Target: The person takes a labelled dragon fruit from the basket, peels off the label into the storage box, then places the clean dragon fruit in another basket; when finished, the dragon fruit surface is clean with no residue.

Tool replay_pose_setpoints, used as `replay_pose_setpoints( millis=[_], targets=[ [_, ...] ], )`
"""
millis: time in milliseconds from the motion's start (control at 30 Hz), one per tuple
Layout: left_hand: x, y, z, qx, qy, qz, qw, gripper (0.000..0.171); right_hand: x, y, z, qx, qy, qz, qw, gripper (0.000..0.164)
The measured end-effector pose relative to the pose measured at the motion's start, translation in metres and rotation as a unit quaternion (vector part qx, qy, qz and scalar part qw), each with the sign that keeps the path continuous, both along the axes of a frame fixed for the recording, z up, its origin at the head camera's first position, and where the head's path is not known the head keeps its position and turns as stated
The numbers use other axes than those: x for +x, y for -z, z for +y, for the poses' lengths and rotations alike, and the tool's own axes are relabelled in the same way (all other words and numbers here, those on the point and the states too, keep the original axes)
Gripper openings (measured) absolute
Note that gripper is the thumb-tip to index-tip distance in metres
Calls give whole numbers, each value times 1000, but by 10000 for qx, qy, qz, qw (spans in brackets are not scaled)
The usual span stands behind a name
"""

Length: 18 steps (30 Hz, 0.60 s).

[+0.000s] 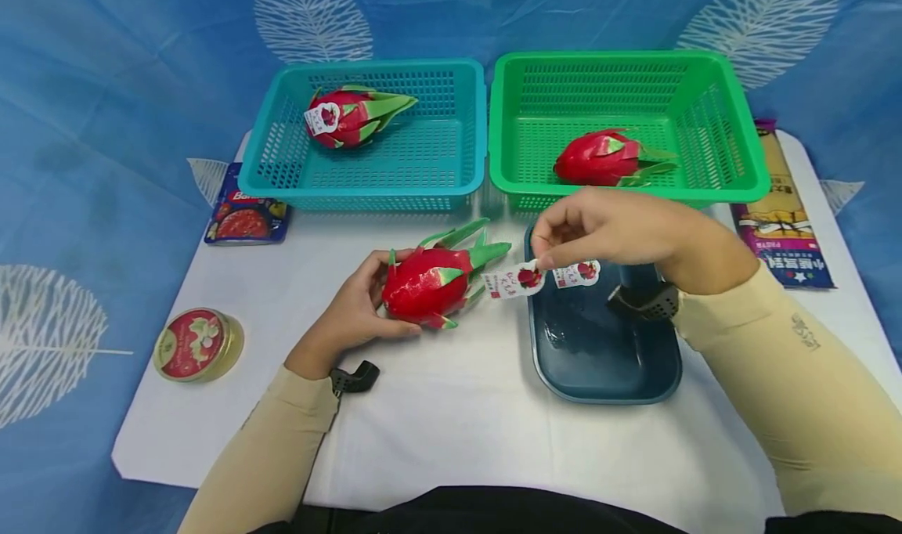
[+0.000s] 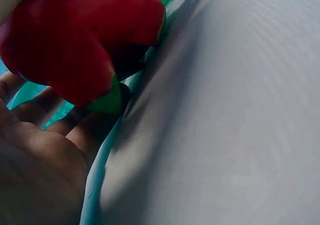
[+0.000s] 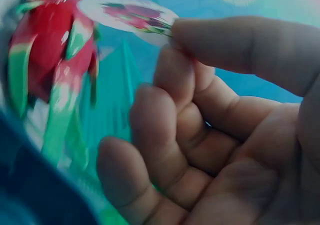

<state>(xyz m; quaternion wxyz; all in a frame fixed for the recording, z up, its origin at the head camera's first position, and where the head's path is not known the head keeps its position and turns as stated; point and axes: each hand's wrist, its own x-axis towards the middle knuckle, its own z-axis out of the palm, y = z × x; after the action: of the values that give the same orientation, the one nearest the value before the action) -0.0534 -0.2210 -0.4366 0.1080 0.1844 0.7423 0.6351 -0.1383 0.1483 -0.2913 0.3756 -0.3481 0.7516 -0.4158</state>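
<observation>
My left hand holds a red dragon fruit with green leaf tips by its rounded end, above the white table. The left wrist view shows the fruit's red skin close up, with the fingers beneath it. Between thumb and forefinger, my right hand pinches a white label sticker printed with a dragon fruit, just beside the leafy end. In the right wrist view that sticker sticks out from the fingertips. A second sticker lies in the dark blue tray below the right hand.
Behind stand a blue basket with a labelled dragon fruit and a green basket with an unlabelled one. A round tin and a blue packet are at left, a pasta packet at right.
</observation>
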Motion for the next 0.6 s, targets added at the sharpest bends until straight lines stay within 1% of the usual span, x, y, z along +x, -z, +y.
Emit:
replay_pose_setpoints(
  millis=[100,167,233,333,433,500,600],
  targets=[
    [0,-1,1,-5,1,2,10000,92,9,10,24,52,78,2,10000,6],
    [0,-1,1,-8,0,-11,10000,92,16,17,37,161,268,59,9995,4],
    [0,-1,1,2,15,-26,10000,92,23,24,48,460,549,185,9973,4],
    [0,0,1,7,2,-52,10000,92,31,32,60,961,851,377,9910,5],
    [1,0,1,14,-17,-88,10000,92,35,39,64,1250,905,430,9871,5],
    [1,1,1,-2,-29,-123,9999,93,37,42,66,1233,874,347,9879,5],
    [1,1,2,7,-26,-156,9999,94,38,47,65,1073,823,162,9907,7]
  ],
)
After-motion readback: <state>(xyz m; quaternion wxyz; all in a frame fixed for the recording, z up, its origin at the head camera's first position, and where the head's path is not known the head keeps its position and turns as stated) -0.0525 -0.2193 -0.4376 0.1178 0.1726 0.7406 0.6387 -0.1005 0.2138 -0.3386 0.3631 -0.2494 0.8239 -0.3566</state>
